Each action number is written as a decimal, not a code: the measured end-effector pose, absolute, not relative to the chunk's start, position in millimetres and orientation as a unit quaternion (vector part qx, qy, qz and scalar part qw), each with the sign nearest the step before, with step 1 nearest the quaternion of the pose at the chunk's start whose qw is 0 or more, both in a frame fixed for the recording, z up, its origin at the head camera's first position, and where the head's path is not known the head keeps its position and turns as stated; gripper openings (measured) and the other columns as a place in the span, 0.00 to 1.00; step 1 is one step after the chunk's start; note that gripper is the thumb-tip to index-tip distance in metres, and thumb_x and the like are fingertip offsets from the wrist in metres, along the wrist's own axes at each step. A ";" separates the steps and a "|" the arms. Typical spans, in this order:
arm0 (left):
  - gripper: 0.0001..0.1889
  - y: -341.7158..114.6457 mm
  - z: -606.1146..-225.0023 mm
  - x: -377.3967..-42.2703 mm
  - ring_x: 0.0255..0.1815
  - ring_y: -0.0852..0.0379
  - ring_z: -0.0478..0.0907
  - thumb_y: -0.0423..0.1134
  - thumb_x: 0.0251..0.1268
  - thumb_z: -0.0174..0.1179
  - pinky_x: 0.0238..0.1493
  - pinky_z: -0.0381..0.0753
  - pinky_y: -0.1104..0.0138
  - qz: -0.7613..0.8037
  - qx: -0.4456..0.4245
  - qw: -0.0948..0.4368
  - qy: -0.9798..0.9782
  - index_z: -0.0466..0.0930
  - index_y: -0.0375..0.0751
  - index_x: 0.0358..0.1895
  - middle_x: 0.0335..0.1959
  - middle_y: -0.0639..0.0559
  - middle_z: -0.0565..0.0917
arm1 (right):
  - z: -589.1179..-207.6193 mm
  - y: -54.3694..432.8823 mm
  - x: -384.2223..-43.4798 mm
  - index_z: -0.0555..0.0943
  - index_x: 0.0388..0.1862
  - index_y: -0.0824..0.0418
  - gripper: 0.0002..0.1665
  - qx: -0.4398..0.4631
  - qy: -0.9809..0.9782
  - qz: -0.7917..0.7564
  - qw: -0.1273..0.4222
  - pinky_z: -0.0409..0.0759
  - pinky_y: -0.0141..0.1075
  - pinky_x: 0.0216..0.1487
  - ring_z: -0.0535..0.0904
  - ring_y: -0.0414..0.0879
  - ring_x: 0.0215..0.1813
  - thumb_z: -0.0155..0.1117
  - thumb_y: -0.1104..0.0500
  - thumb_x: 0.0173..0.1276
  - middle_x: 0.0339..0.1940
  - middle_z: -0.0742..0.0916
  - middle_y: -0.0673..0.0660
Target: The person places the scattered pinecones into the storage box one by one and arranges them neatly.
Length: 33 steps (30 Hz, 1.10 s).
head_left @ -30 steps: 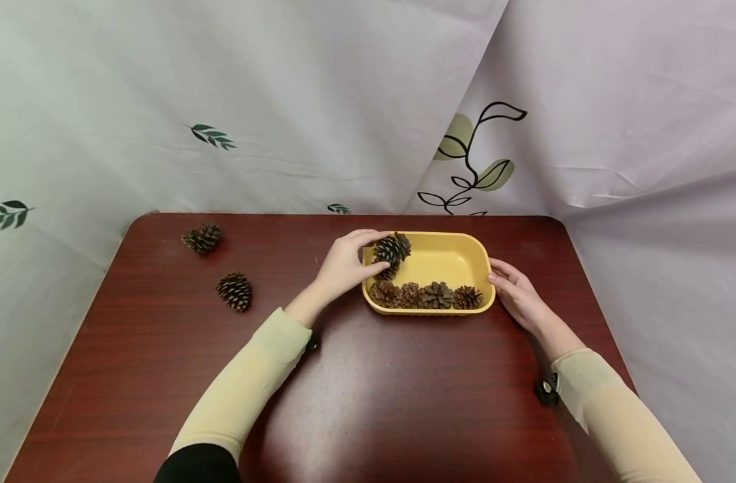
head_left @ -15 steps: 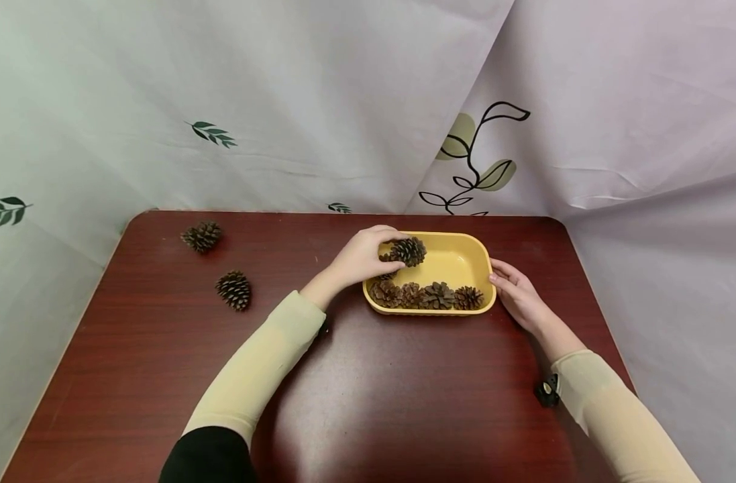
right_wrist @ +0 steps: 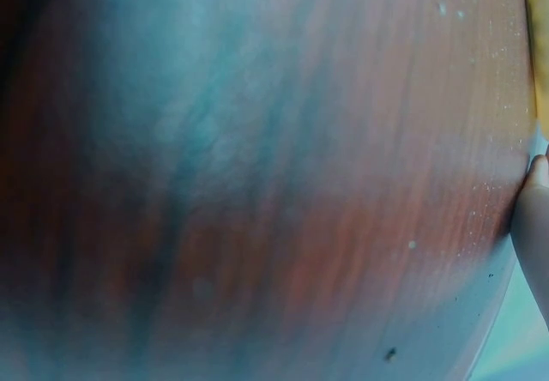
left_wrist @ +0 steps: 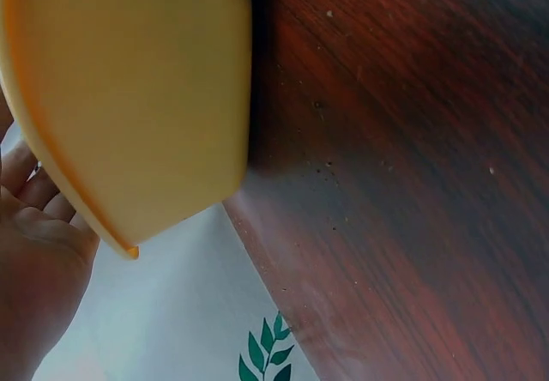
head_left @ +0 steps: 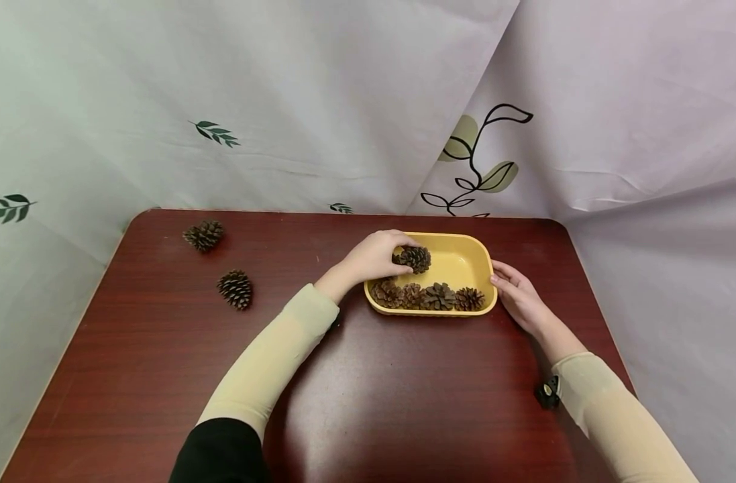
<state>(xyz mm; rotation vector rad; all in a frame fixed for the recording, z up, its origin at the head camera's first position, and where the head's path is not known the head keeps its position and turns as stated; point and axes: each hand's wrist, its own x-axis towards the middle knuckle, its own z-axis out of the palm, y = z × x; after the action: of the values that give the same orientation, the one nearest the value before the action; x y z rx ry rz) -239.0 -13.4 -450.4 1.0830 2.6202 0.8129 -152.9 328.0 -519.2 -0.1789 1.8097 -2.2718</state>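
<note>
My left hand point(head_left: 376, 256) reaches over the left end of a yellow plastic tray point(head_left: 458, 251) and holds a dark brown pine cone point(head_left: 416, 259) between thumb and fingers. Below it, along the tray's near wall, several pine cones point(head_left: 438, 296) lie in a row. At the tray's right end, my right hand point(head_left: 521, 298) holds the rim, its thumb at the edge and the other fingers against the outside. The left wrist view has the tray's outer wall point(left_wrist: 137, 98) large, with part of the left hand point(left_wrist: 43, 261) behind it; the held cone is hidden there.
Two loose pine cones, one farther back point(head_left: 203, 236) and one nearer point(head_left: 235, 290), lie on the left of the dark red wooden table point(head_left: 368, 396). A pale curtain point(head_left: 319, 100) with leaf prints hangs behind the table's far edge.
My left hand has moved right along the tray with the pine cone, from the left end wall further in over the tray. The right hand and tray have stayed in place.
</note>
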 end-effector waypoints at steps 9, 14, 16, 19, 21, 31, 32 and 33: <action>0.26 -8.8 -452.9 -240.5 0.75 0.47 0.77 0.47 0.69 0.73 0.82 0.71 0.56 0.268 0.373 0.096 0.883 0.83 0.45 0.68 0.69 0.48 0.84 | -515.6 325.2 -151.6 0.77 0.65 0.53 0.21 -0.058 0.615 -0.778 0.114 0.80 0.22 0.62 0.83 0.33 0.61 0.46 0.70 0.84 0.61 0.86 0.44; 0.25 -5.4 -456.4 -241.1 0.73 0.50 0.79 0.49 0.69 0.73 0.81 0.72 0.60 0.253 0.381 0.087 0.885 0.84 0.44 0.66 0.68 0.49 0.85 | -514.6 325.2 -150.9 0.78 0.64 0.51 0.21 -0.055 0.619 -0.775 0.113 0.80 0.22 0.62 0.83 0.33 0.61 0.46 0.70 0.85 0.61 0.86 0.43; 0.25 -3.9 -458.1 -241.6 0.72 0.51 0.79 0.49 0.69 0.73 0.80 0.72 0.61 0.243 0.387 0.082 0.886 0.85 0.44 0.65 0.67 0.49 0.86 | -514.6 325.9 -150.6 0.78 0.64 0.50 0.22 -0.052 0.623 -0.772 0.112 0.80 0.22 0.63 0.83 0.32 0.61 0.46 0.70 0.85 0.61 0.86 0.42; 0.25 -2.8 -459.9 -241.3 0.71 0.52 0.81 0.48 0.69 0.73 0.79 0.73 0.62 0.234 0.394 0.083 0.885 0.85 0.42 0.64 0.65 0.49 0.87 | -515.2 326.1 -150.5 0.78 0.64 0.50 0.21 -0.049 0.627 -0.769 0.112 0.80 0.22 0.63 0.82 0.32 0.61 0.46 0.69 0.85 0.61 0.86 0.42; 0.24 -2.7 -460.8 -240.8 0.70 0.51 0.81 0.47 0.69 0.73 0.79 0.74 0.62 0.230 0.396 0.091 0.884 0.85 0.42 0.64 0.65 0.48 0.87 | -515.3 325.7 -150.4 0.78 0.64 0.50 0.21 -0.048 0.625 -0.771 0.112 0.80 0.22 0.63 0.83 0.33 0.61 0.46 0.69 0.85 0.61 0.86 0.42; 0.24 -3.2 -461.4 -241.5 0.71 0.50 0.80 0.48 0.71 0.71 0.78 0.76 0.60 0.217 0.398 0.127 0.882 0.84 0.42 0.65 0.66 0.47 0.86 | -515.4 324.4 -150.9 0.78 0.64 0.52 0.21 -0.051 0.617 -0.777 0.110 0.80 0.22 0.62 0.83 0.33 0.60 0.46 0.70 0.84 0.60 0.86 0.43; 0.24 -3.4 -461.4 -241.9 0.71 0.50 0.81 0.48 0.71 0.70 0.77 0.76 0.61 0.215 0.399 0.129 0.882 0.85 0.41 0.65 0.66 0.47 0.86 | -515.5 324.3 -151.0 0.78 0.64 0.52 0.21 -0.051 0.617 -0.777 0.110 0.80 0.22 0.62 0.83 0.34 0.60 0.46 0.70 0.84 0.60 0.87 0.43; 0.24 -3.7 -461.6 -242.4 0.71 0.50 0.81 0.48 0.71 0.70 0.77 0.76 0.61 0.214 0.399 0.132 0.882 0.85 0.41 0.65 0.66 0.47 0.86 | -515.7 324.2 -151.1 0.78 0.64 0.52 0.21 -0.051 0.617 -0.778 0.110 0.80 0.22 0.62 0.83 0.34 0.60 0.46 0.70 0.84 0.60 0.87 0.43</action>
<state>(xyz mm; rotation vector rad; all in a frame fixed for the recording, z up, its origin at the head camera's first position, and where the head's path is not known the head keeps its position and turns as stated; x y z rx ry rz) -242.4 -3.7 -461.6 1.1593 2.5594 0.6219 -151.1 324.2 -515.7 -0.1510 1.8128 -2.2853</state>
